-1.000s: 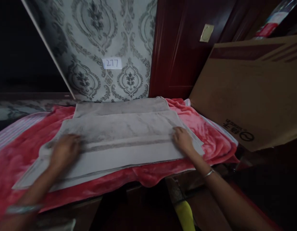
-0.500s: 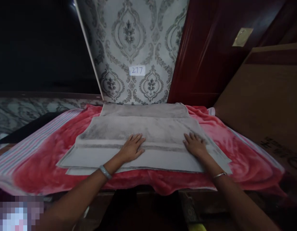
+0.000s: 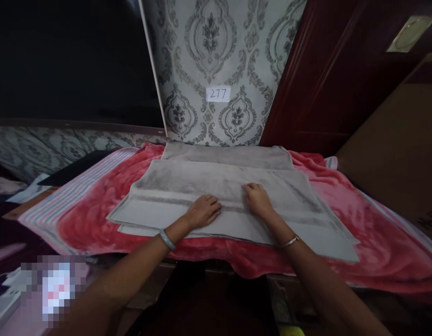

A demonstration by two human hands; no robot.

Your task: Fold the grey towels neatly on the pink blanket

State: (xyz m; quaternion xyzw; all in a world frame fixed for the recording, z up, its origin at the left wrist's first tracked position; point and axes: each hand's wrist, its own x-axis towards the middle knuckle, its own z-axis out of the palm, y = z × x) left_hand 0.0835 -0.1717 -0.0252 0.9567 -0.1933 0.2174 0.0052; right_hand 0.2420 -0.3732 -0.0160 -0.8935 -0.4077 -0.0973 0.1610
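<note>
A grey plush cloth [image 3: 188, 179] lies folded in wide layers, its paler smooth strip along the front. Resting on the cloth left of its middle is my left hand [image 3: 204, 211], fingers close together and slightly bent, palm down; it grips nothing that I can see. My right hand [image 3: 258, 199] touches the cloth a little to the right, its fingers curled in and closed. Whether fabric is pinched under those fingers is hidden. Beneath the cloth spreads a red fleece blanket [image 3: 93, 219].
Striped fabric [image 3: 86, 179] shows at the left of the blanket. A dark screen [image 3: 72, 65] stands at the back left. Patterned wallpaper bears a paper label [image 3: 218, 94] reading 277. A dark red door [image 3: 328, 70] and a large cardboard box [image 3: 398, 140] are at the right.
My right hand has moved inward, closer to my left, and its spread fingers have curled. My left hand's fingers have drawn together. The camera view has shifted, and the cloth keeps its shape.
</note>
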